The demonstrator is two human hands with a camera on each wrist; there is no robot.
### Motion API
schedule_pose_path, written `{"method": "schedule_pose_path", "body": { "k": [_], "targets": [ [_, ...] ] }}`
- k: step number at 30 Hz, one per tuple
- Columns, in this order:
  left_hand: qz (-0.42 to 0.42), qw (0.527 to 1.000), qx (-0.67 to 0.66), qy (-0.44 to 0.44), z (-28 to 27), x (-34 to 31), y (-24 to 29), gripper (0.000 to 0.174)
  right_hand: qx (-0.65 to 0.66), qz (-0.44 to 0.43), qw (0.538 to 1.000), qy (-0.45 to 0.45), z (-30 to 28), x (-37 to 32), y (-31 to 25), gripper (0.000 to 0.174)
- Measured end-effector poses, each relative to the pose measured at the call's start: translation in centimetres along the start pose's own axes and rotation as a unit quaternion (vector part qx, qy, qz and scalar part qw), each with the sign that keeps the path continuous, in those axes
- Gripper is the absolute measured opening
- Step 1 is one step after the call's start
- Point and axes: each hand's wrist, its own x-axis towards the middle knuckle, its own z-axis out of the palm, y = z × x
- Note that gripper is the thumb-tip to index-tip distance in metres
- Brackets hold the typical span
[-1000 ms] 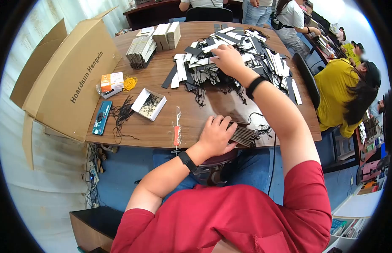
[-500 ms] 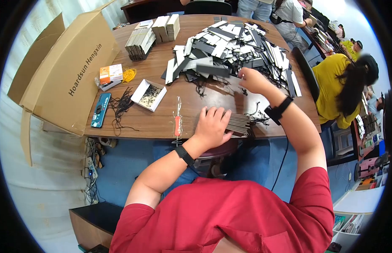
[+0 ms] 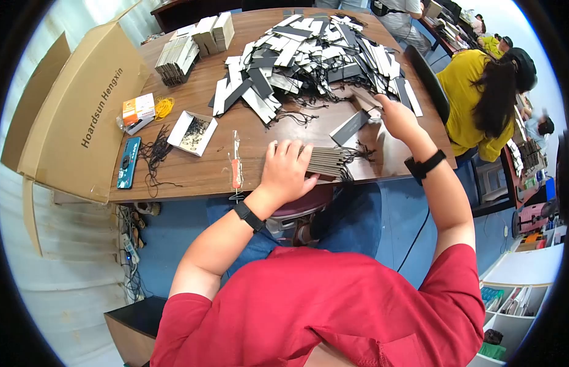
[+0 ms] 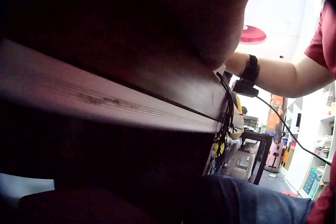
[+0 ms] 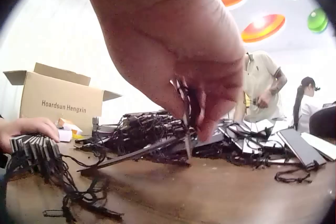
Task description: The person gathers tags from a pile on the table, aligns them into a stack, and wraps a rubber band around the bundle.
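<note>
In the head view my left hand lies across a row of narrow card tags near the table's front edge, thumb on the near side and fingers over the far side. Black cords trail from the row's right end. My right hand is raised beyond and to the right of the row, pinching several tags between thumb and fingers. A grey tag slants just below them. The right wrist view shows the pinched tags edge-on, partly hidden by the fingers.
A large pile of black and white tags covers the back of the table. Stacked tags, a white box, a phone and an orange-handled tool are left. A cardboard carton stands beyond.
My right hand has come from the pile toward the front right, bringing tags with it. The grey tag now slants between pile and row. My left hand has stayed on the row.
</note>
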Motion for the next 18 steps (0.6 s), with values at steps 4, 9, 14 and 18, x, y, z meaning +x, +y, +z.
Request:
{"method": "schedule_pose_path", "body": {
  "k": [4,9,14,18],
  "targets": [
    [0.0,1.0,0.007,-0.005,-0.1,0.1,0.1,0.068,-0.036,-0.09,0.992,0.081,0.4,0.3,-0.9,0.059],
    [-0.002,1.0,0.0,-0.018,-0.3,0.1,0.2,0.068,-0.083,-0.297,0.95,0.054,1.3,0.4,-2.6,0.038],
    [-0.003,1.0,0.002,-0.012,0.0,-0.2,0.1,0.068,-0.036,-0.296,0.954,0.034,1.5,1.1,-3.3,0.019],
    [-0.007,1.0,-0.001,-0.014,-0.1,-0.1,0.2,0.069,0.144,-0.143,0.979,0.004,2.3,-0.2,-7.9,0.019]
  ]
}}
